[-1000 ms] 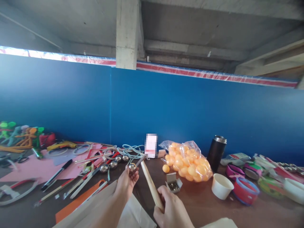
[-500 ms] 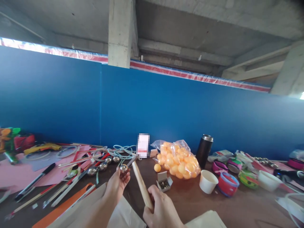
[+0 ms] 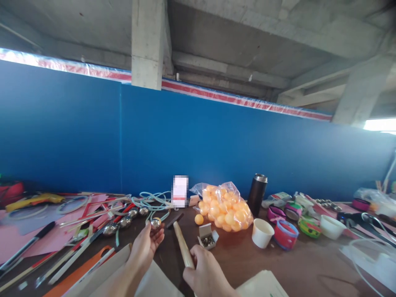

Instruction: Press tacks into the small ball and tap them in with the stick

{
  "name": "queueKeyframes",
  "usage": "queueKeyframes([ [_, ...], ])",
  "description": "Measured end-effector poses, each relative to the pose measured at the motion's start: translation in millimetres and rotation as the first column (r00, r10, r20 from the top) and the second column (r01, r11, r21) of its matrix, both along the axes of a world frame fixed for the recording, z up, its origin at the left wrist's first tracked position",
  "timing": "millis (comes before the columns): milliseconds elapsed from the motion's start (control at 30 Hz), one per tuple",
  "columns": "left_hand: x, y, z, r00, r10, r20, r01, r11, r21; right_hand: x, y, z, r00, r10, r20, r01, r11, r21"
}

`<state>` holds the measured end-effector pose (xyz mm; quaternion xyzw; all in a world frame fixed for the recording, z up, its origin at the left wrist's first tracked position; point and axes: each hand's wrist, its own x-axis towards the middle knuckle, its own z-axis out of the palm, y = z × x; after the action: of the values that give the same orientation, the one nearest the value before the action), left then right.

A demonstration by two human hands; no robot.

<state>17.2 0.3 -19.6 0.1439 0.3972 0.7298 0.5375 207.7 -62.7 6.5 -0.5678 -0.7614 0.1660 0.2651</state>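
My left hand (image 3: 145, 243) pinches a shiny silver ball (image 3: 155, 223) between thumb and fingers, with a yellowish rim showing at its top. In my right hand (image 3: 206, 268) is a hammer (image 3: 183, 244), gripped by its wooden handle. Its dark head is just to the right of the ball, apart from it. Several similar silver balls (image 3: 125, 222) lie left of my left hand, beside coiled pale blue tubing (image 3: 151, 200). A small open box (image 3: 208, 236) of brassy metal pieces stands beyond my right hand.
A clear bag of orange balls (image 3: 225, 208), a black bottle (image 3: 257, 196) and a white paper cup (image 3: 262, 233) stand to the right. Colourful wristbands (image 3: 286, 235) lie farther right. Sticks, a black marker (image 3: 29, 247) and pink paper (image 3: 18, 239) crowd the left.
The view has turned slightly right, so the table items appear farther left. The hammer head has come down a little beside the silver ball. Both hands keep their holds.
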Motion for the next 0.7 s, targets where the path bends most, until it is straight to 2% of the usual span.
queueKeyframes([
  [133,1,-1,-0.6,1.000,-0.023,-0.022,0.023,1.000,0.004,0,3,-7.2,0.998,-0.022,0.059,0.022,1.000,-0.010],
  [300,5,-2,1.9,0.995,-0.061,-0.078,0.060,0.998,-0.007,1,6,-14.9,0.991,-0.049,0.128,0.043,0.998,0.049],
  [500,9,-4,2.4,0.969,-0.105,-0.222,0.105,0.994,-0.011,0,4,-10.4,0.992,-0.054,0.117,0.040,0.992,0.123],
  [700,13,-8,5.5,0.923,-0.146,-0.357,0.145,0.989,-0.030,-4,3,-11.1,0.995,-0.050,0.088,0.042,0.995,0.094],
])
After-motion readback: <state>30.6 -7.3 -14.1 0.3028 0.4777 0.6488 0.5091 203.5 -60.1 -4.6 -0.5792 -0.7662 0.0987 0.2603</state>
